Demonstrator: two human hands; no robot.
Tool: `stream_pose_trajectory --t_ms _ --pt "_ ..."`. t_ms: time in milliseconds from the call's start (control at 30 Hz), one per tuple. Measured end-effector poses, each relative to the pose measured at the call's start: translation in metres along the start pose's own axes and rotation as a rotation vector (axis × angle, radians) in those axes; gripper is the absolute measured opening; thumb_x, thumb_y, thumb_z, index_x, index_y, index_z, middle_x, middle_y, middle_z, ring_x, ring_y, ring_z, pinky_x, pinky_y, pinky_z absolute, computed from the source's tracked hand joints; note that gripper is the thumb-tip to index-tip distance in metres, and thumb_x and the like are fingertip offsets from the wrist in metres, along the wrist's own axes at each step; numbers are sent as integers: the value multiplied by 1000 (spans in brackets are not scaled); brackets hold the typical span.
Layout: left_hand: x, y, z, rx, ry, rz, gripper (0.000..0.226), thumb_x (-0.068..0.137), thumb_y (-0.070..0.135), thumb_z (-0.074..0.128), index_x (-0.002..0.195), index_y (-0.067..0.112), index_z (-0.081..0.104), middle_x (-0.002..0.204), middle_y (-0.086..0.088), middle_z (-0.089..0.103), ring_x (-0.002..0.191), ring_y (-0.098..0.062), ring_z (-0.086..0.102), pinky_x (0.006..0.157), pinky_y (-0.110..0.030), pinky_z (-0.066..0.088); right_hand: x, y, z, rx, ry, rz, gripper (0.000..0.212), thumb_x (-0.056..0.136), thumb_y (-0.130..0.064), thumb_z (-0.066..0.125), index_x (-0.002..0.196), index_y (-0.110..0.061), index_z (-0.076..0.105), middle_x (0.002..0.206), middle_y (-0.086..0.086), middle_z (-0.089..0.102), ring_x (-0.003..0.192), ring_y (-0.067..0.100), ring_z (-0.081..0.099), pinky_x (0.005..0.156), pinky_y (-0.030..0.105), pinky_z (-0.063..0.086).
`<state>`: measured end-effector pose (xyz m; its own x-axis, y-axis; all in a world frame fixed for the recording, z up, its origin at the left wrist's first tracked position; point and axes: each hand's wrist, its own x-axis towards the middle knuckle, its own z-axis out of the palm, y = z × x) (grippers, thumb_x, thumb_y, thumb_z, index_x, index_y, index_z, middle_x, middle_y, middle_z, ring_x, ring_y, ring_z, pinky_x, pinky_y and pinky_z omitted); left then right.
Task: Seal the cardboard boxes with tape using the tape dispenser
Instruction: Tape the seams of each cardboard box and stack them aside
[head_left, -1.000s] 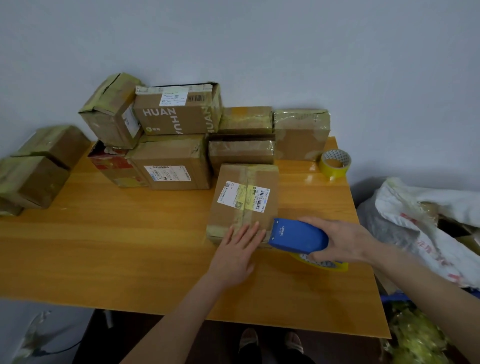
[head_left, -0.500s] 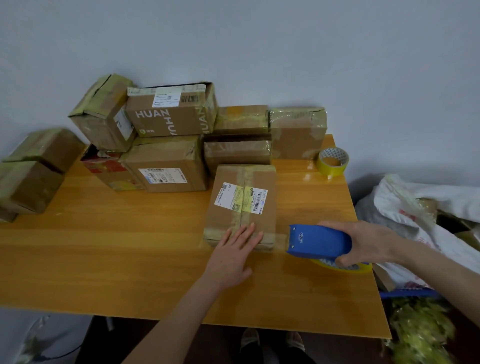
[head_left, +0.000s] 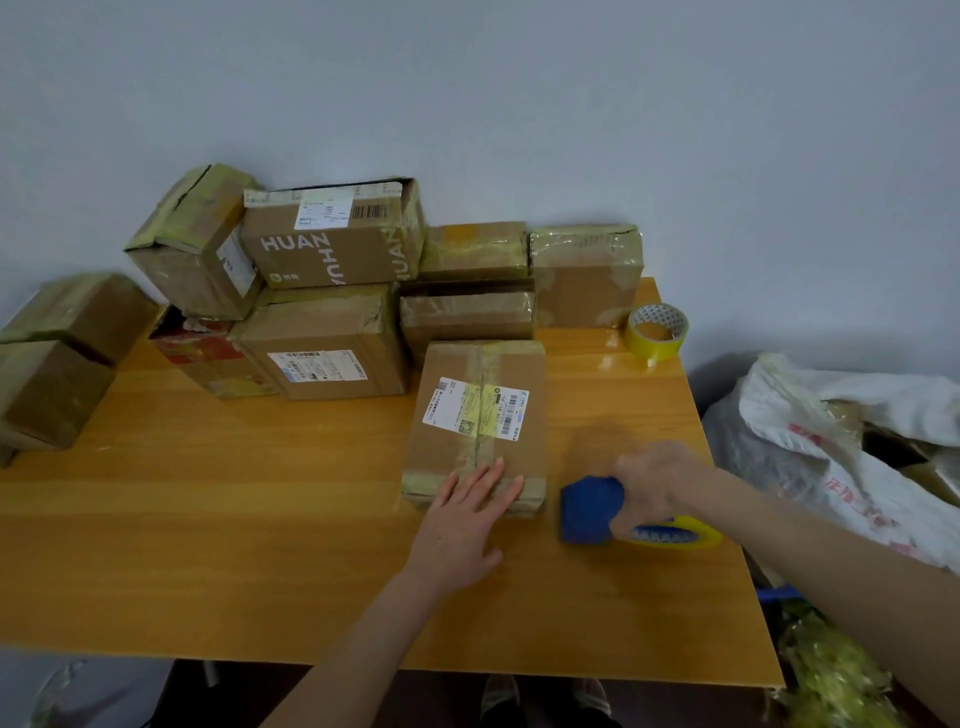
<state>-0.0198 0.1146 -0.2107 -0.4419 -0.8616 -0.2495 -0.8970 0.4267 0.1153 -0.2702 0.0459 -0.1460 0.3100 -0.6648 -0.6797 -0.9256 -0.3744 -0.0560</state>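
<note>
Rightward, tape dispenser (head_left: 589, 512) beside box (head_left: 457, 447) edge.

My right hand (head_left: 657, 488) covers part of the blurred tape dispenser (head_left: 589, 512); the frame's left edge crops two boxes (head_left: 47, 384).

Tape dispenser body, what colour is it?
The tape dispenser is blue, best seen in the head view.

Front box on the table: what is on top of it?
On the front box: a white shipping label, a tape strip down the middle, and the left hand resting flat at the near edge. The lid under the hand is hidden.
</note>
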Motion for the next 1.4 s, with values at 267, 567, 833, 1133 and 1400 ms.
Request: stream_pose_trajectory --t_ms 267,567,833,1133,1400 --pt "4 6 0 -12 15 -30 83 92 43 48 151 35 -10 156 5 -24 146 -13 -16 115 -36 -16 5 59 -20 814 379 115 51 73 -41 77 116 -39 50 105 -8 63 93 15 62 84 36 53" --pt "13 2 -18 -225 139 -78 54 100 47 30 151 32 21 160 11 9 147 -9 9 118 -29 2 67 45 10 2017 481 359 44 85 -35 70 126 -22 60 117 7 67 99 26 64 83 44 55" --pt "1 -30 -18 -417 449 -240 44 97 17 49 142 18 44 149 -1 41 137 -15 36 112 -31 32 84 35 16 1728 478 521 52 94 -56 49 127 -16 57 93 6 58 91 27 55 87 47 49" --pt "-12 -43 -7 -641 344 -611 63 101 32 43 153 11 16 156 -6 27 139 -24 35 112 -34 34 31 -86 29 1124 577 147 70 97 -33 55 153 -7 20 147 -2 38 140 22 35 110 35 33" --pt "9 -39 0 -812 239 -706 78 97 33 52 154 8 4 151 -10 35 132 -27 42 105 -42 42 57 -117 41 1174 450 199 86 99 -25 51 153 -11 -14 155 9 31 137 29 39 107 40 39"
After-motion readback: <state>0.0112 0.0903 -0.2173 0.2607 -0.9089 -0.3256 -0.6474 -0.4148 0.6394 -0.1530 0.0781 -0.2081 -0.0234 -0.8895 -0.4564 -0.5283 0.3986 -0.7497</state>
